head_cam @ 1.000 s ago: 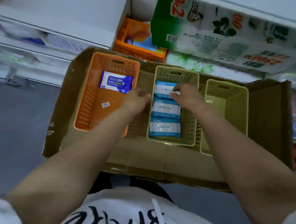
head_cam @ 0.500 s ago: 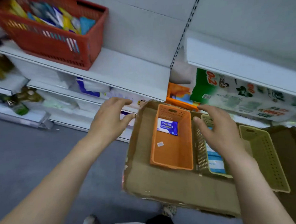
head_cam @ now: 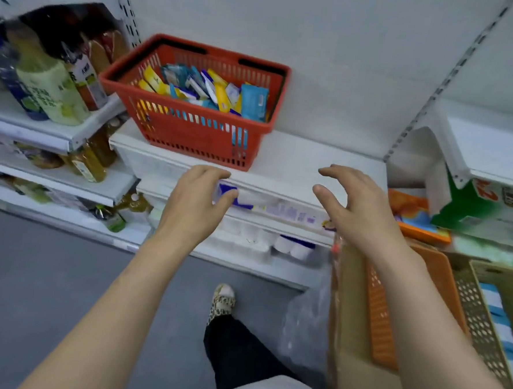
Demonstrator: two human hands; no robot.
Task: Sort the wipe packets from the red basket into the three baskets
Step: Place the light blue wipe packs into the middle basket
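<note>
Both hands are raised empty toward the shelf. The left hand (head_cam: 193, 204) has loosely curled fingers holding nothing; the right hand (head_cam: 353, 204) is spread wide, thumb apart from the fingers.

The step in hand looks like reaching for the next packet. To do it well, I would carry one hand up and over the near rim, pinch a single packet lying on top rather than digging, and check its colour before turning away.

Beyond the left fingertips, up on the shelf (head_cam: 296, 163), stands the red basket (head_cam: 193, 127), heaped with wipe packets (head_cam: 207, 90) in yellow, blue and white. Below the right wrist, in a cardboard box (head_cam: 357, 336), sits the orange basket (head_cam: 379, 319); its contents are hidden by the forearm. Just right of it, the green basket (head_cam: 476, 316) holds blue-and-white packets (head_cam: 502, 329).
</note>
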